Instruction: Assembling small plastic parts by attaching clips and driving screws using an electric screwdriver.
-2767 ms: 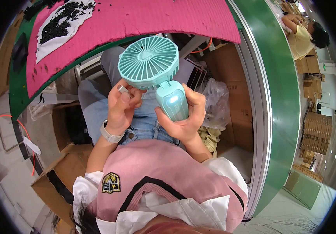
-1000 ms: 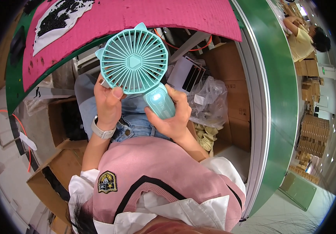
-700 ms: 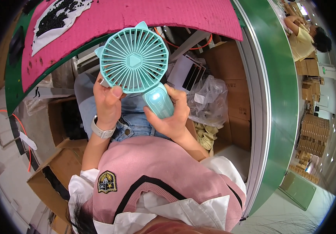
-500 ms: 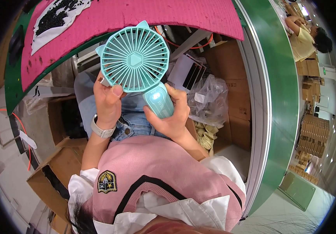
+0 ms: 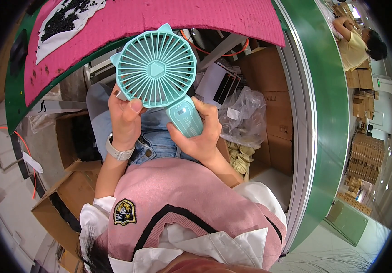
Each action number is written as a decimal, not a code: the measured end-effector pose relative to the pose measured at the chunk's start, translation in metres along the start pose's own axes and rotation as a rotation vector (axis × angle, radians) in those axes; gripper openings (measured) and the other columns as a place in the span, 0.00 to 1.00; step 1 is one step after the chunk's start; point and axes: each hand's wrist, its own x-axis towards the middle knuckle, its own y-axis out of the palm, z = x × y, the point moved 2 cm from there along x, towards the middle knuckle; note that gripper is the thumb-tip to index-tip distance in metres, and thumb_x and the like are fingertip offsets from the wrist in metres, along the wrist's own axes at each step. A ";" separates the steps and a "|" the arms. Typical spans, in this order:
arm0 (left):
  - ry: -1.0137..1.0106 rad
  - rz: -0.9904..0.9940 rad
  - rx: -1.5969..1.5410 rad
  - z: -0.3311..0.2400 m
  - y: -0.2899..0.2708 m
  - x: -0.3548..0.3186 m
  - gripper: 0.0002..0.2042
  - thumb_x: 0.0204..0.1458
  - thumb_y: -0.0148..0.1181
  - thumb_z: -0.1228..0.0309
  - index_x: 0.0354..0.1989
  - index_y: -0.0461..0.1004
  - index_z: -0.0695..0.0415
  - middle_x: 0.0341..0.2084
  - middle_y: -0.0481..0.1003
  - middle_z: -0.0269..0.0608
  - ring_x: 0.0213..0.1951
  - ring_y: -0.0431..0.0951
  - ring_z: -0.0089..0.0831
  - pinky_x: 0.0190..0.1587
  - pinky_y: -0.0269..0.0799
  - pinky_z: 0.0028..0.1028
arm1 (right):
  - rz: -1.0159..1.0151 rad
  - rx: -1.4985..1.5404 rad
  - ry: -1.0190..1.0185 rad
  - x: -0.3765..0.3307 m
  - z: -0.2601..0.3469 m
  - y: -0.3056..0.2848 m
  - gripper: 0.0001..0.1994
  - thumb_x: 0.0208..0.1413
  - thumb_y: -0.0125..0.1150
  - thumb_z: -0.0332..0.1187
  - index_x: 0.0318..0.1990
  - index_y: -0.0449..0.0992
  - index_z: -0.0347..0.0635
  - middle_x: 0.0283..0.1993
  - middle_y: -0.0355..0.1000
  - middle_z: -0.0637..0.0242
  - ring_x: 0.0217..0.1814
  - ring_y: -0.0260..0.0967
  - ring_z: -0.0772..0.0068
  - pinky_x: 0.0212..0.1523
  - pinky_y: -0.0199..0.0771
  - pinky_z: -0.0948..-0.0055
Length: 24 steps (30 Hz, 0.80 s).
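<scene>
A mint-green handheld fan (image 5: 156, 69) with two small ear-like points is held up over my lap, its round grille facing me. My right hand (image 5: 203, 128) is closed around the handle, thumb on the near side and fingers behind. My left hand (image 5: 126, 111) grips the lower left rim of the grille, its thumb on the front edge. A small metal-looking piece shows beside the left fingers at the rim; what it is I cannot make out. On that wrist is a watch with a pale strap (image 5: 119, 153).
Beyond the fan is a bench with a pink mat (image 5: 168, 16), where small black parts (image 5: 62, 22) lie on white cloth. Cardboard boxes (image 5: 66, 191) stand left; another box (image 5: 273, 109) and clear plastic bags (image 5: 246, 113) sit right. A green surface (image 5: 330, 123) borders the right. One person (image 5: 357, 45) is farther off.
The bright glow on the fan's handle has gone out, leaving a small dark window there. The fan has shifted very slightly left; both hands keep their grip.
</scene>
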 end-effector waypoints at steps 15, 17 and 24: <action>0.007 -0.009 -0.006 -0.001 0.004 -0.002 0.31 0.41 0.68 0.57 0.51 0.66 0.61 0.36 0.72 0.30 0.32 0.70 0.14 0.28 0.62 0.13 | -0.020 0.007 0.000 -0.007 -0.005 0.004 0.33 0.34 0.74 0.28 0.50 0.64 0.28 0.38 0.72 0.56 0.36 0.73 0.71 0.38 0.73 0.75; 0.011 -0.017 -0.003 -0.002 0.004 -0.002 0.31 0.41 0.68 0.57 0.51 0.66 0.62 0.37 0.72 0.31 0.32 0.71 0.14 0.29 0.63 0.14 | -0.024 0.010 0.007 -0.007 -0.003 0.005 0.32 0.34 0.73 0.28 0.49 0.65 0.28 0.37 0.72 0.54 0.35 0.74 0.64 0.36 0.74 0.72; 0.001 -0.007 0.005 0.000 -0.001 -0.002 0.31 0.41 0.68 0.57 0.51 0.66 0.61 0.37 0.72 0.31 0.34 0.71 0.15 0.30 0.64 0.14 | -0.026 -0.009 -0.010 -0.004 -0.002 0.004 0.31 0.33 0.71 0.28 0.48 0.66 0.28 0.36 0.71 0.52 0.33 0.75 0.56 0.34 0.75 0.68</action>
